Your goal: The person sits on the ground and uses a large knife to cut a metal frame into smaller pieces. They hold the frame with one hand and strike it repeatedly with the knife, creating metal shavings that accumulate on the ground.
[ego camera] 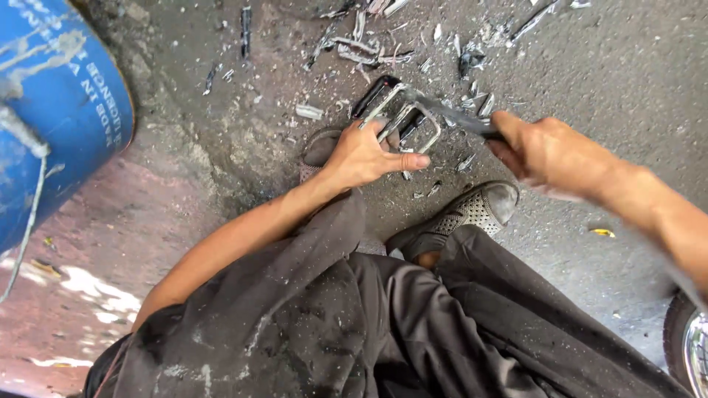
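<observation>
My left hand grips a bent grey metal frame piece with black strips, holding it against the concrete ground. My right hand is closed on the dark handle of a long blade tool, whose grey blade lies across the top of the frame. The right hand and blade are blurred. Both my shoes flank the work: the left shoe is partly hidden under my left hand, the right shoe sits just below the frame.
A blue drum stands at the left. Metal scraps and shavings litter the ground beyond the frame. A wheel edge shows at the lower right corner. My dark dusty trousers fill the foreground.
</observation>
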